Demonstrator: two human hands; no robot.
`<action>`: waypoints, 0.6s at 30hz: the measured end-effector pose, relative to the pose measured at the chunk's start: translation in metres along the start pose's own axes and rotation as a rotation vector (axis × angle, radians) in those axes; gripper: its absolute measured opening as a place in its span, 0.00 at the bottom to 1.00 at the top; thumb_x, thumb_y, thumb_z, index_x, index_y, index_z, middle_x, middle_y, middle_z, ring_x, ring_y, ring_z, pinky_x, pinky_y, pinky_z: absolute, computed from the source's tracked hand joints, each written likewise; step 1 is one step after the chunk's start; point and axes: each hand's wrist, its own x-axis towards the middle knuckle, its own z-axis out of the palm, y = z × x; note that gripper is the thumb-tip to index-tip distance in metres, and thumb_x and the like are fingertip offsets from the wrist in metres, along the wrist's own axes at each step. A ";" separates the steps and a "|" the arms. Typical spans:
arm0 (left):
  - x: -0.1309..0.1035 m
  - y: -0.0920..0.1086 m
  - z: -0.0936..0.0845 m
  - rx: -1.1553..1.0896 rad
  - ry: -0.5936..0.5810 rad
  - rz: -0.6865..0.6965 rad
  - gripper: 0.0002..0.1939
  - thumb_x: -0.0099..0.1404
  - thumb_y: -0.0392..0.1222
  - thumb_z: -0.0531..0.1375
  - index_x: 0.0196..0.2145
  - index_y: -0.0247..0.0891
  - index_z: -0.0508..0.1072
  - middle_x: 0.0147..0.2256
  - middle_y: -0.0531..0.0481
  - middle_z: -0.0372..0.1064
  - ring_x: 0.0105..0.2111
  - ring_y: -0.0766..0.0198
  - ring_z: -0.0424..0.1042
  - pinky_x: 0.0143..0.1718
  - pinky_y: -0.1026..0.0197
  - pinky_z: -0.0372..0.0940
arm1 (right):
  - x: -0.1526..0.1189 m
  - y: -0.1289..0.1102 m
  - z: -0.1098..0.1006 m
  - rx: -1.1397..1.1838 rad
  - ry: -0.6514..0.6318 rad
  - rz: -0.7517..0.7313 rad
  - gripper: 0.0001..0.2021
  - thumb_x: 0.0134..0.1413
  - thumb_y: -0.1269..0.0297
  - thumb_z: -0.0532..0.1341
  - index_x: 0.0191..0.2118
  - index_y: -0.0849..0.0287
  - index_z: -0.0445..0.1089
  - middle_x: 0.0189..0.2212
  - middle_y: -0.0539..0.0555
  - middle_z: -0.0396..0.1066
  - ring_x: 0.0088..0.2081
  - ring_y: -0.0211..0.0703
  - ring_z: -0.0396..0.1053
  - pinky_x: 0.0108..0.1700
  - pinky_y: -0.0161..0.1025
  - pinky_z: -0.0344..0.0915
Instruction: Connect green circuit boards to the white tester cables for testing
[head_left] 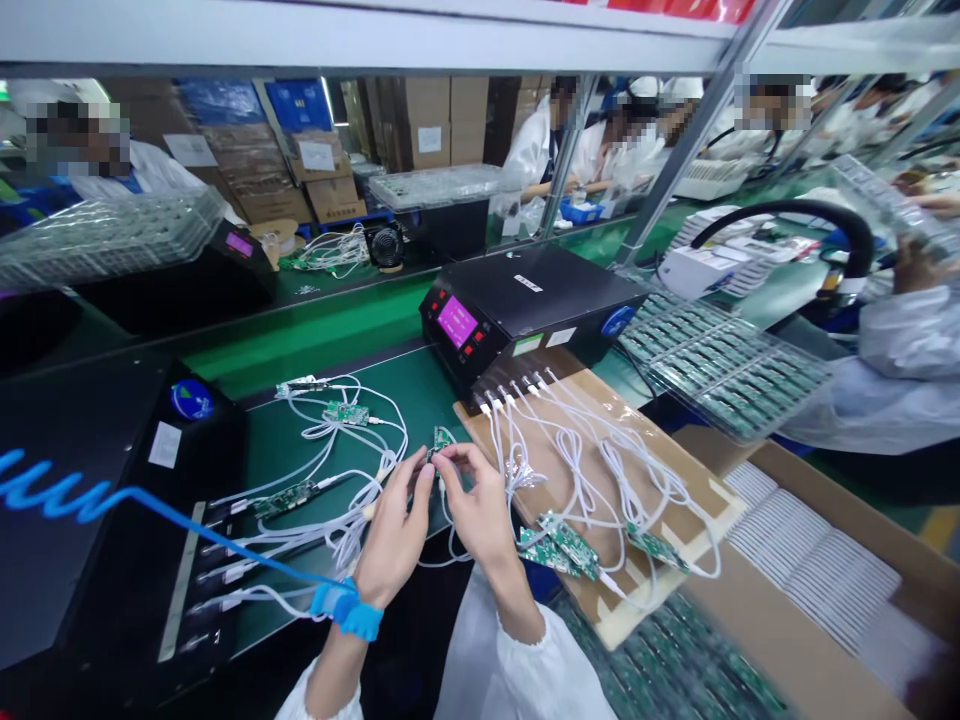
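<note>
From the head view, the box [536,290] with the pink screen stands on the green counter [397,385], and both hands are on the near side of it, a little to its left. They hold a small green board [441,437] up by its lower end. The left hand [396,530] has its grip pinched on that end, thumb and fingers closing in from the left; the right hand [481,512] meets it there, its grip likewise pinched on the board. The fingertips hide that end, so whether a cable is plugged in cannot be told.

A blue wristband [349,608] circles the left wrist, its cord [247,551] running off to the left of the box. On that side a second box [82,480] sits on the counter, with white cables [352,540] and more boards [349,413] between the two.

On the near side of the first box lies a brown panel [630,612], crossed by cables from the sockets in that box; several boards [574,545] rest at the panel's near end. Right of the box is a clear tray [735,365] full of boards, and nearer than it an open carton [739,600] of white pieces. Beyond that tray shows a co-worker's sleeve [911,335].
</note>
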 end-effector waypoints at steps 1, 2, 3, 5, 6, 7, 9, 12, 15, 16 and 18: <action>0.001 0.000 0.004 -0.007 -0.001 0.025 0.27 0.76 0.59 0.51 0.61 0.41 0.71 0.63 0.40 0.68 0.66 0.52 0.66 0.70 0.46 0.58 | -0.003 -0.002 0.000 0.016 -0.009 -0.015 0.10 0.70 0.57 0.59 0.41 0.56 0.72 0.37 0.52 0.76 0.39 0.42 0.74 0.43 0.38 0.69; 0.002 0.000 0.007 -0.017 0.002 0.049 0.26 0.77 0.59 0.49 0.60 0.41 0.72 0.62 0.40 0.69 0.66 0.53 0.65 0.70 0.47 0.57 | -0.006 -0.005 0.000 -0.001 -0.011 -0.046 0.10 0.72 0.57 0.58 0.41 0.56 0.72 0.37 0.52 0.76 0.38 0.42 0.74 0.43 0.38 0.69; 0.002 0.001 0.009 -0.028 0.014 0.073 0.26 0.78 0.59 0.48 0.59 0.41 0.73 0.62 0.40 0.70 0.66 0.54 0.66 0.70 0.47 0.57 | -0.009 -0.007 0.001 -0.049 -0.006 -0.091 0.11 0.73 0.59 0.56 0.41 0.56 0.71 0.36 0.52 0.75 0.37 0.42 0.74 0.42 0.38 0.69; 0.001 0.005 0.013 -0.061 0.078 0.101 0.26 0.78 0.60 0.48 0.57 0.41 0.74 0.59 0.41 0.71 0.63 0.55 0.68 0.68 0.49 0.60 | -0.017 -0.012 0.002 -0.176 0.015 -0.205 0.12 0.75 0.62 0.53 0.40 0.57 0.70 0.36 0.53 0.74 0.37 0.42 0.73 0.42 0.39 0.68; 0.001 0.007 0.013 -0.098 0.138 0.095 0.26 0.77 0.61 0.49 0.56 0.42 0.75 0.55 0.42 0.73 0.59 0.55 0.71 0.65 0.51 0.63 | -0.021 -0.015 0.004 -0.223 0.029 -0.257 0.13 0.76 0.63 0.51 0.40 0.57 0.70 0.35 0.54 0.74 0.37 0.43 0.72 0.42 0.39 0.68; 0.002 0.010 0.012 -0.164 0.213 0.076 0.27 0.77 0.62 0.50 0.56 0.42 0.74 0.50 0.43 0.74 0.53 0.56 0.74 0.59 0.53 0.68 | -0.026 -0.017 0.005 -0.247 0.047 -0.297 0.13 0.76 0.65 0.50 0.39 0.57 0.70 0.35 0.54 0.74 0.38 0.43 0.72 0.43 0.39 0.68; 0.004 0.019 0.009 -0.402 0.372 0.025 0.26 0.75 0.64 0.53 0.56 0.43 0.74 0.40 0.48 0.72 0.39 0.61 0.74 0.45 0.58 0.72 | -0.037 -0.020 0.010 -0.243 0.077 -0.323 0.14 0.76 0.66 0.50 0.39 0.57 0.70 0.35 0.55 0.74 0.38 0.43 0.73 0.43 0.39 0.69; 0.009 0.036 0.001 -0.820 0.478 -0.003 0.24 0.73 0.62 0.59 0.57 0.45 0.73 0.35 0.53 0.68 0.31 0.66 0.68 0.34 0.63 0.69 | -0.053 -0.020 0.018 -0.199 0.039 -0.284 0.12 0.76 0.66 0.53 0.44 0.57 0.74 0.39 0.56 0.78 0.42 0.44 0.76 0.46 0.40 0.72; 0.009 0.050 -0.007 -0.925 0.485 0.019 0.23 0.73 0.60 0.59 0.56 0.44 0.73 0.34 0.52 0.68 0.31 0.65 0.68 0.35 0.63 0.68 | -0.062 -0.019 0.021 -0.141 -0.057 -0.225 0.12 0.74 0.65 0.56 0.49 0.56 0.77 0.42 0.55 0.81 0.43 0.44 0.79 0.48 0.39 0.74; 0.008 0.053 -0.010 -0.889 0.483 0.026 0.24 0.72 0.62 0.59 0.56 0.43 0.73 0.34 0.51 0.69 0.31 0.64 0.69 0.35 0.62 0.69 | -0.064 -0.019 0.020 -0.125 -0.077 -0.205 0.12 0.74 0.65 0.56 0.49 0.56 0.78 0.40 0.54 0.81 0.41 0.43 0.79 0.47 0.39 0.75; 0.005 0.057 -0.016 -0.776 0.442 0.022 0.28 0.70 0.67 0.59 0.54 0.42 0.73 0.34 0.49 0.71 0.33 0.60 0.72 0.35 0.59 0.69 | -0.066 -0.021 0.015 -0.118 -0.080 -0.164 0.12 0.73 0.64 0.57 0.46 0.56 0.79 0.34 0.52 0.80 0.36 0.42 0.78 0.45 0.38 0.75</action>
